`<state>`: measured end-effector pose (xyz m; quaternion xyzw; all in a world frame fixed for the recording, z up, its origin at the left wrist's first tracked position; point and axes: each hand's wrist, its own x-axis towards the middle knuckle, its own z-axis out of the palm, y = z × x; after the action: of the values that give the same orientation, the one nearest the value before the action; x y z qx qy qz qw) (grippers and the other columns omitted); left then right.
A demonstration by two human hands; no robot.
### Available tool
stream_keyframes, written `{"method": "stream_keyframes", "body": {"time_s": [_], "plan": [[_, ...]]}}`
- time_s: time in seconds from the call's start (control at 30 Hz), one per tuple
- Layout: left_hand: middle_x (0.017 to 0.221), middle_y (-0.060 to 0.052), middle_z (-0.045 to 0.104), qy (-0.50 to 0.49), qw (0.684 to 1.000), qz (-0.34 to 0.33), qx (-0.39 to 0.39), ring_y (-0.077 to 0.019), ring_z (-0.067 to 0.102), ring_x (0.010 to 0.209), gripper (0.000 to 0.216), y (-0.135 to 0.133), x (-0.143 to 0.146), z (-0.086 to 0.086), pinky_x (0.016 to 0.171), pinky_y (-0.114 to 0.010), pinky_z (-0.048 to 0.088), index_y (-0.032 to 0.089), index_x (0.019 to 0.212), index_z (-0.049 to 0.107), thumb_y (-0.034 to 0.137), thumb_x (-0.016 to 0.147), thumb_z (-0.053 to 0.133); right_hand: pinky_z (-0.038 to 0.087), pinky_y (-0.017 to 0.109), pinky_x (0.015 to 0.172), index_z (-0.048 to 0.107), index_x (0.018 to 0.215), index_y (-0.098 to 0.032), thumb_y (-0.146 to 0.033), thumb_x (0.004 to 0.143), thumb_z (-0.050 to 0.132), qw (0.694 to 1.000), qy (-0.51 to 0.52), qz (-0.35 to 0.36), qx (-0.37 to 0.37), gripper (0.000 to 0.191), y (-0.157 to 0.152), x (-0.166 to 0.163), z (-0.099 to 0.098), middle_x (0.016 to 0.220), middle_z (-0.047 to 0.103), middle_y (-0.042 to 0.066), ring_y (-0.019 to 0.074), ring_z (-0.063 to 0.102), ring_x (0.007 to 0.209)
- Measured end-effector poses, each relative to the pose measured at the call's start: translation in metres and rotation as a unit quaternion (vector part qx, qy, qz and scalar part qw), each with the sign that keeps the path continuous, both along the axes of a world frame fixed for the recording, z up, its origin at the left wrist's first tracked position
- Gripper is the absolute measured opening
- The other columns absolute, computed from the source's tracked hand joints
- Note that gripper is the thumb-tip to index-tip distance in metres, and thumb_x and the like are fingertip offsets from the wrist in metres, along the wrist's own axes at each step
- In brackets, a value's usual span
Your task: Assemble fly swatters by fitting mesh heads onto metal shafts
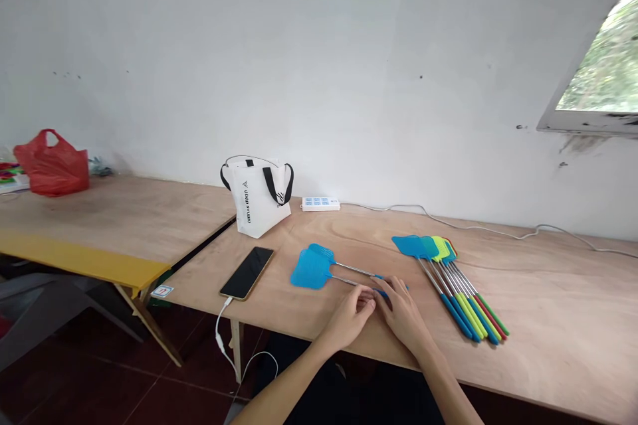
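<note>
Lying close together at the front of the tabletop [548,305], the two hands meet the rear parts of two blue swatters [309,271]. The left hand [347,320], fingers bent in toward the thumb, is at the shaft of the nearer swatter; the right hand [405,317] has its fingers across the blue handles. Because the fingers cover much of the handles, whether either hand is clamped on them cannot be told. The swatters lie side by side, heads to the left and partly overlapping, metal shafts running toward the hands.

To the right, apart from the hands, a fanned pile [466,311] of further swatters has its heads toward the wall [349,80] and its blue, yellow-green, red and green handles toward the near edge. To the left lies a phone [247,273], screen dark, with a white cable [220,342] at its near end. Behind the phone stands a white bag [264,209] with black straps, beside a power strip [320,206]. Far left, a red bag [54,169] sits on another tabletop [124,219].
</note>
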<state>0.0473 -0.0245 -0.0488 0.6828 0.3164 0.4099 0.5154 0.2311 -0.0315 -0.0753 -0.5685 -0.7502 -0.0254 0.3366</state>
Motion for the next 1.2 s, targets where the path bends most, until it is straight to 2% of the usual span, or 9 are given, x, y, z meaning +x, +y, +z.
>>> {"method": "stream_keyframes", "body": {"time_s": [0.07, 0.27, 0.4, 0.5, 0.7, 0.83, 1.0, 1.1, 1.2], "plan": [[0.117, -0.007, 0.071, -0.001, 1.000, -0.002, -0.005, -0.0230, 0.066, 0.111, 0.020, 0.000, 0.000, 0.000, 0.103, -0.038, 0.049, 0.024, 0.112, 0.064, 0.034, 0.096, 0.057, 0.050, 0.041, 0.097, 0.062, 0.132, -0.029, -0.036, 0.104, 0.040, 1.000, 0.004, 0.001, 0.000, 0.036, 0.001, 0.000, 0.001, 0.120, 0.064, 0.008, 0.0239, 0.061, 0.111], [0.112, -0.006, 0.071, 0.056, 0.998, -0.009, 0.027, -0.0244, 0.066, 0.107, 0.021, 0.000, -0.003, -0.002, 0.099, -0.038, 0.050, 0.024, 0.109, 0.066, 0.037, 0.097, 0.055, 0.045, 0.047, 0.102, 0.063, 0.130, -0.024, -0.041, 0.104, 0.037, 0.994, -0.010, -0.112, -0.001, 0.040, 0.005, 0.020, -0.006, 0.132, 0.063, 0.010, 0.0283, 0.057, 0.123], [0.135, -0.008, 0.063, 0.067, 0.994, -0.009, 0.085, -0.0264, 0.061, 0.121, 0.023, 0.000, -0.005, -0.001, 0.107, -0.041, 0.046, 0.026, 0.110, 0.070, 0.036, 0.099, 0.052, 0.047, 0.043, 0.095, 0.071, 0.108, -0.024, -0.040, 0.103, 0.037, 0.994, -0.009, -0.106, -0.022, 0.038, 0.007, 0.036, -0.008, 0.119, 0.070, 0.008, 0.0266, 0.063, 0.111], [0.154, -0.007, 0.048, 0.114, 0.983, 0.006, 0.141, -0.0293, 0.045, 0.142, 0.026, -0.004, -0.004, 0.000, 0.119, -0.047, 0.035, 0.027, 0.117, 0.070, 0.031, 0.098, 0.054, 0.048, 0.041, 0.089, 0.071, 0.093, -0.024, -0.042, 0.101, 0.041, 0.993, 0.011, -0.117, -0.011, 0.036, 0.007, 0.039, -0.005, 0.106, 0.073, 0.008, 0.0269, 0.064, 0.104], [0.161, -0.008, 0.041, 0.262, 0.941, 0.000, 0.216, -0.0344, 0.038, 0.146, 0.043, -0.012, -0.003, -0.002, 0.119, -0.056, 0.031, 0.026, 0.137, 0.061, 0.028, 0.094, 0.060, 0.048, 0.040, 0.084, 0.064, 0.082, -0.024, -0.045, 0.100, 0.040, 0.992, 0.077, -0.103, -0.017, 0.037, 0.008, 0.036, -0.004, 0.090, 0.072, 0.007, 0.0272, 0.066, 0.093], [0.159, -0.008, 0.043, 0.256, 0.941, 0.011, 0.222, -0.0338, 0.040, 0.144, 0.047, -0.011, -0.003, -0.006, 0.118, -0.054, 0.034, 0.027, 0.141, 0.057, 0.030, 0.094, 0.060, 0.047, 0.036, 0.073, 0.060, 0.086, -0.024, -0.051, 0.100, 0.038, 0.981, 0.163, -0.105, -0.019, 0.038, 0.007, 0.033, 0.001, 0.084, 0.071, 0.006, 0.0255, 0.066, 0.081], [0.165, -0.008, 0.032, 0.269, 0.938, 0.021, 0.216, -0.0369, 0.034, 0.148, 0.044, -0.010, -0.004, -0.007, 0.117, -0.058, 0.033, 0.028, 0.139, 0.059, 0.035, 0.095, 0.060, 0.044, 0.034, 0.070, 0.059, 0.087, -0.023, -0.061, 0.097, 0.042, 0.959, 0.239, -0.146, 0.033, 0.043, 0.002, 0.030, 0.014, 0.082, 0.069, 0.006, 0.0231, 0.062, 0.076], [0.163, -0.009, 0.036, 0.258, 0.944, 0.010, 0.203, -0.0372, 0.035, 0.148, 0.042, -0.011, -0.005, -0.006, 0.118, -0.060, 0.030, 0.027, 0.135, 0.061, 0.035, 0.094, 0.062, 0.042, 0.033, 0.067, 0.061, 0.089, -0.022, -0.066, 0.094, 0.045, 0.939, 0.282, -0.185, 0.061, 0.047, -0.002, 0.027, 0.020, 0.085, 0.070, 0.006, 0.0216, 0.060, 0.073], [0.158, -0.009, 0.044, 0.184, 0.970, 0.012, 0.155, -0.0339, 0.037, 0.147, 0.043, -0.007, -0.004, -0.005, 0.121, -0.056, 0.027, 0.028, 0.135, 0.061, 0.040, 0.094, 0.063, 0.043, 0.032, 0.068, 0.063, 0.091, -0.022, -0.066, 0.094, 0.048, 0.928, 0.319, -0.174, 0.079, 0.047, -0.005, 0.025, 0.024, 0.088, 0.072, 0.007, 0.0211, 0.061, 0.075]]}}
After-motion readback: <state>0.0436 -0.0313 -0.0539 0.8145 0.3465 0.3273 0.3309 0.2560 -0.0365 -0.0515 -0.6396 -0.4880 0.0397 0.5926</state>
